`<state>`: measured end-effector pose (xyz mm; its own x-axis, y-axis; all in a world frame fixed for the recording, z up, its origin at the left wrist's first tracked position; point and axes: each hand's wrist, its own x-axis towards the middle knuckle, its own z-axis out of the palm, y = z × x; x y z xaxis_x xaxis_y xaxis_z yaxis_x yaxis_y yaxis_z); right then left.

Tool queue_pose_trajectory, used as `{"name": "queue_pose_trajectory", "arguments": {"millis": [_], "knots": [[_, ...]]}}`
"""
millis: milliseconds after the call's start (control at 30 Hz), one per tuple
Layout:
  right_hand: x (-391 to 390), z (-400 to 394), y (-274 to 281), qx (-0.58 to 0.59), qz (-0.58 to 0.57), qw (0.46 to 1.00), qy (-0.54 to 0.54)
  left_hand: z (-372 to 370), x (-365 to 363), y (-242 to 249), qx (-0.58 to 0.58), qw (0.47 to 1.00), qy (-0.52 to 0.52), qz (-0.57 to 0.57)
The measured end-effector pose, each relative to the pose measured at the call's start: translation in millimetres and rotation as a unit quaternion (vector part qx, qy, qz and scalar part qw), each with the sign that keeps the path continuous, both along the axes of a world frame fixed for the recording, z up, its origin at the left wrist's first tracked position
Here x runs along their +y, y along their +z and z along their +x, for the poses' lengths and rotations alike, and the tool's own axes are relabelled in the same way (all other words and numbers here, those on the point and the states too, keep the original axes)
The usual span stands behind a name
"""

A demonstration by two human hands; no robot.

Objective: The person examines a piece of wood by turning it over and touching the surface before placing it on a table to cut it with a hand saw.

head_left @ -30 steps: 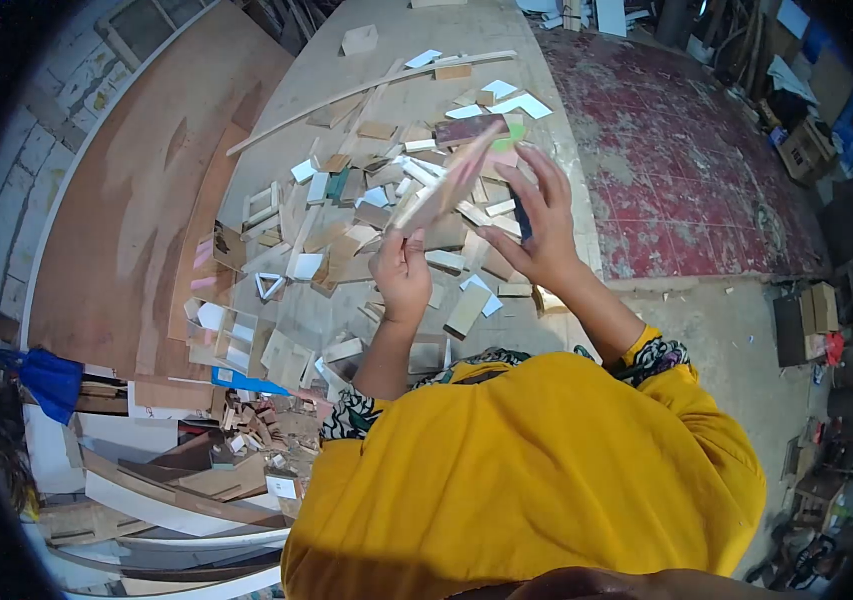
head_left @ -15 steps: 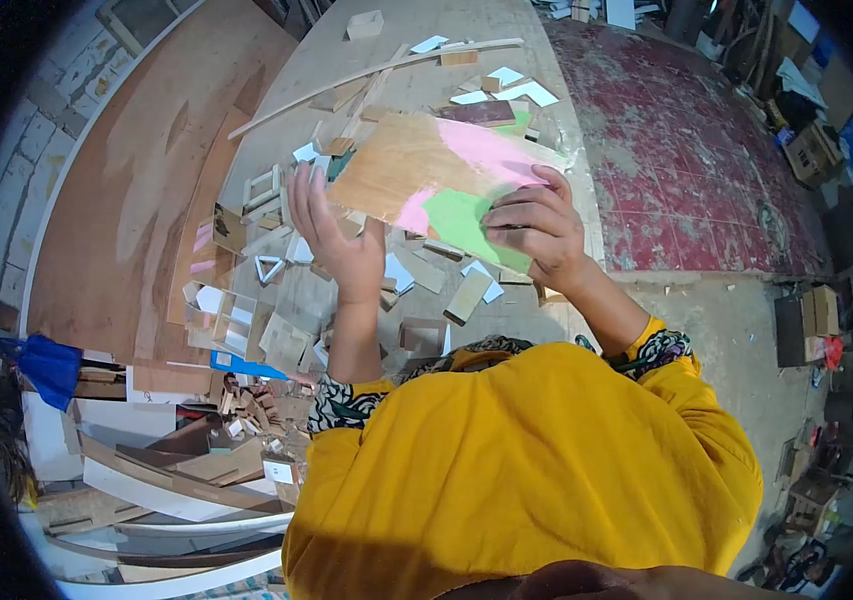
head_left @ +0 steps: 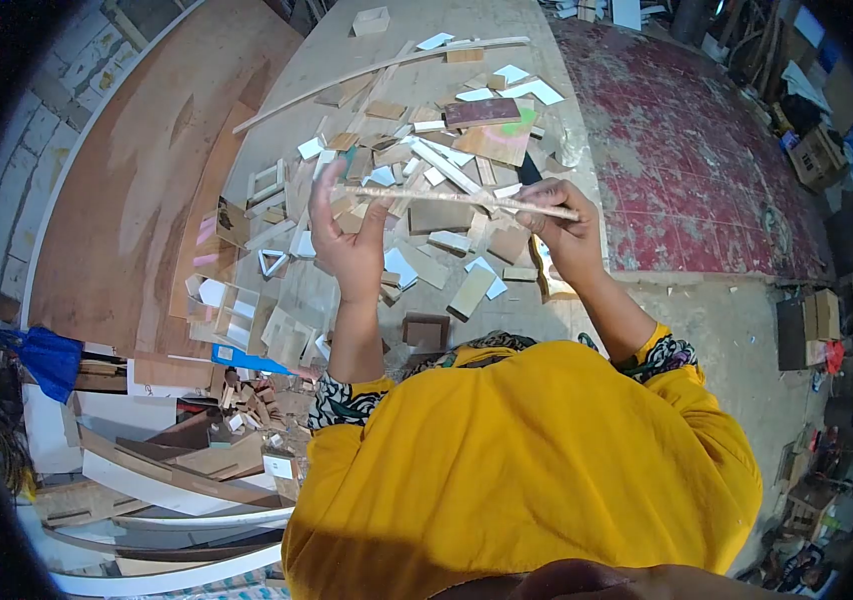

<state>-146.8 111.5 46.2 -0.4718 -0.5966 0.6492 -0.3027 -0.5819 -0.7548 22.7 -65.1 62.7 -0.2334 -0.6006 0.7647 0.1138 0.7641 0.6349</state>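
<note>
A thin plywood board (head_left: 437, 196) is held up above the table and seen edge-on, so its broad faces are mostly hidden. My right hand (head_left: 569, 232) grips its right end, with fingers and thumb closed on it. At the other end, my left hand (head_left: 349, 245) has its thumb against the near edge and its fingers upright around the board's end. Below the board lie several loose wood offcuts, among them a tan block (head_left: 471, 292) and a small white triangular frame (head_left: 272, 262).
The worktable (head_left: 297, 95) bears a long thin strip (head_left: 377, 72), a dark reddish block (head_left: 482, 112) and a pink-and-green painted piece (head_left: 497, 147). Large plywood sheets (head_left: 137, 190) stand to the left. A red tiled floor (head_left: 687, 150) lies to the right.
The board has been tilted from showing its pink-and-green painted face to edge-on. My right hand turned with it, and my left hand has come to the board's left end.
</note>
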Motion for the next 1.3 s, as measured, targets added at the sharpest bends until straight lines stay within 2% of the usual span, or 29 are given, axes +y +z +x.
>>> {"name": "queue_pose_trajectory", "arguments": {"millis": [33,67,100,167,300,500,733,833,900,933,1000,1033,1067,1133,1167,1233,1267,1300], "knots": [[2,-2,-1,-0.061,0.051,0.997,0.006,0,3,1,0.000,1.000,0.000,0.000],[3,-3,-2,-0.122,0.102,0.987,0.012,-1,8,4,-0.013,0.998,-0.004,0.057],[1,-4,-1,-0.122,0.101,0.987,0.012,-1,11,6,-0.026,0.993,-0.008,0.115],[-4,-5,2,-0.217,0.087,0.972,0.026,-4,7,3,-0.018,0.991,-0.046,0.124],[-6,-10,5,-0.252,0.094,0.963,0.010,-8,12,9,-0.007,0.977,-0.120,0.178],[-9,-18,-2,-0.280,0.112,0.953,0.013,-14,8,9,-0.025,0.970,-0.156,0.183],[-13,-26,-3,-0.288,0.131,0.948,0.034,-19,5,7,-0.059,0.966,-0.147,0.203],[-18,-40,-13,-0.309,0.150,0.937,0.058,-17,-2,4,-0.132,0.962,-0.131,0.201],[-19,-49,-8,-0.306,0.195,0.928,0.088,-17,-5,5,-0.206,0.978,0.045,-0.007],[-24,-56,-10,-0.310,0.194,0.927,0.086,-19,-7,2,-0.209,0.977,0.041,-0.008],[-33,-66,-11,-0.179,0.297,0.933,0.095,-24,-12,-4,-0.278,0.954,0.026,-0.109],[-35,-64,-5,-0.157,0.282,0.938,0.125,-30,-10,-7,-0.300,0.947,-0.037,-0.109],[-41,-60,-2,-0.158,0.281,0.939,0.123,-36,-4,-11,-0.300,0.947,-0.039,-0.111],[-54,-60,5,-0.014,0.322,0.938,0.129,-47,4,-18,-0.404,0.903,-0.142,0.048],[-56,-62,6,-0.012,0.318,0.939,0.127,-50,-2,-30,-0.403,0.903,-0.142,0.043],[-61,-67,6,0.110,0.323,0.935,0.095,-58,-13,-53,-0.307,0.896,-0.274,0.169],[-62,-66,8,0.111,0.319,0.937,0.093,-58,-17,-57,-0.306,0.897,-0.273,0.164],[-60,-61,11,0.170,0.303,0.938,0.001,-55,-14,-58,-0.290,0.907,-0.250,0.175]]}}
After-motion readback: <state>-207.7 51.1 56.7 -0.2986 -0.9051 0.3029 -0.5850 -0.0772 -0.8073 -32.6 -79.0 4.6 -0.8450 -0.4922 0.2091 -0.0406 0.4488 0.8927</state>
